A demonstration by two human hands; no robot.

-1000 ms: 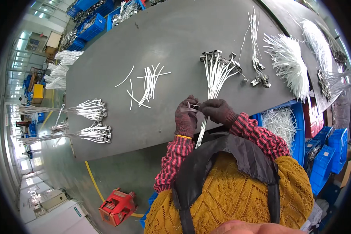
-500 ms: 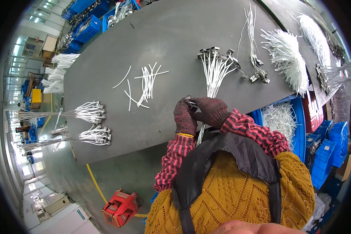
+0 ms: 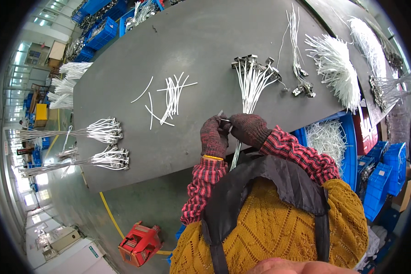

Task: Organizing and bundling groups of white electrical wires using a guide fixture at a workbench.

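Observation:
My left hand (image 3: 214,136) and my right hand (image 3: 250,129), both in dark knitted gloves, meet at the table's near edge with fingers pinched together. A small piece with a pale end (image 3: 225,120) shows between the fingertips; its kind is mostly hidden. Just beyond my right hand lies a bundle of white-sleeved wires (image 3: 252,89), its metal connectors fanned out at the far end. The bundle's tail passes beneath my hands and comes out on the near side. Left of my hands, loose white sleeve pieces (image 3: 172,100) lie on the dark table (image 3: 201,50).
Two tied wire bundles (image 3: 106,131) lie at the table's left edge. To the right are a few connector wires (image 3: 299,75) and a thick bunch of white wires (image 3: 335,68). A blue crate (image 3: 349,150) of white pieces stands beside my right arm. A red machine (image 3: 139,244) sits on the floor.
My left hand has shifted slightly left, and the fingertips of the two hands have parted a little around the small piece. The bundle and loose pieces lie as before.

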